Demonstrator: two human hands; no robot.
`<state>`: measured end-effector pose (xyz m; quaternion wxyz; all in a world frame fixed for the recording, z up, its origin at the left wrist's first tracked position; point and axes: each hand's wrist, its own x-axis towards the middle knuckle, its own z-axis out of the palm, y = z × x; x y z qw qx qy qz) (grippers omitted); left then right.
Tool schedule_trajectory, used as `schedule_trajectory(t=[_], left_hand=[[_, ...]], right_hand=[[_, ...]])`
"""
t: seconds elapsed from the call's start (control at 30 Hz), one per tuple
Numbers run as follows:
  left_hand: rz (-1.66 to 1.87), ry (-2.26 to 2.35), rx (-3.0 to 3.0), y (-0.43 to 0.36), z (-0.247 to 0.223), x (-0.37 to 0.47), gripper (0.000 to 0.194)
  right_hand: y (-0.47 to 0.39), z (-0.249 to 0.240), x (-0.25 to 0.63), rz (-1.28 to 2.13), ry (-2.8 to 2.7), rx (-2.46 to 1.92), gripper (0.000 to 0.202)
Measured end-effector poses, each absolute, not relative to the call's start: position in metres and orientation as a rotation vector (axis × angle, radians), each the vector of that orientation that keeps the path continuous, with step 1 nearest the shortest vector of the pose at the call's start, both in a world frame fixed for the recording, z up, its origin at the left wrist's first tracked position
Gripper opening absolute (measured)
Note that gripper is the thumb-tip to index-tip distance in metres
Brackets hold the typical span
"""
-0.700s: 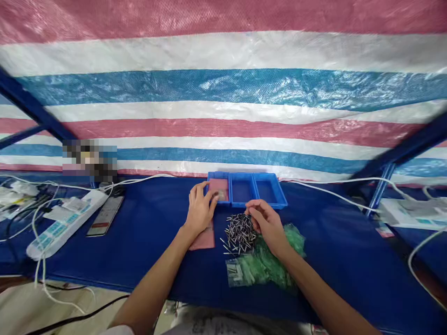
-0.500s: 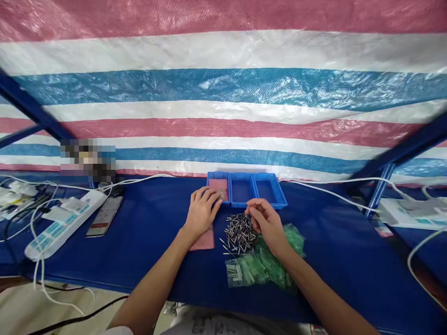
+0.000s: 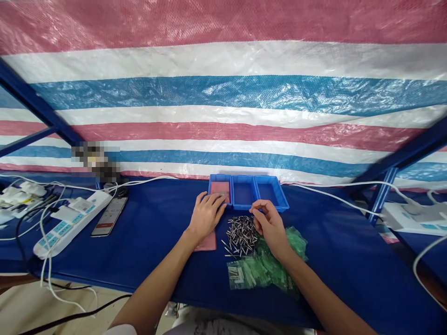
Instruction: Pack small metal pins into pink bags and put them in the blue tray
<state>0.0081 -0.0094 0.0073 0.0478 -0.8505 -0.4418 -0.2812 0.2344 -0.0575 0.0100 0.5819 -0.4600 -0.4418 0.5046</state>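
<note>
My left hand (image 3: 206,215) lies palm down with its fingers stretched out, fingertips at the front of the left blue bin (image 3: 220,176). In that bin sits a flat pink piece (image 3: 220,187), and another pink sheet (image 3: 208,242) shows partly from under my wrist. A pile of small metal pins (image 3: 241,236) lies between my hands. Beside its upper right edge, my right hand (image 3: 269,223) has thumb and forefinger pinched together; whatever is between them is too small to make out. Green plastic bags (image 3: 265,265) lie below my right hand, partly covered by the forearm.
Two more blue bins, a middle one (image 3: 244,191) and a right one (image 3: 270,190), adjoin the left bin. A phone (image 3: 109,216) and a power strip (image 3: 71,225) with cables are at left. Another power strip (image 3: 415,218) stands at right. Striped sheeting (image 3: 223,130) hangs behind the table.
The view has shifted slightly, so everything sits a little lower and further right. Both hands keep nearly the same pose and place relative to the bins and pins.
</note>
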Motion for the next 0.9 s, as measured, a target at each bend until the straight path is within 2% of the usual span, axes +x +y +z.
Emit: schedule_trajectory(t=[0.9], left_hand=[[-0.897, -1.364, -2.598, -0.0113, 0.0014, 0.0065, 0.029]], right_hand=[[-0.0545, 0.0131, 0.2385, 1.116, -1.004, -1.065, 0.027]])
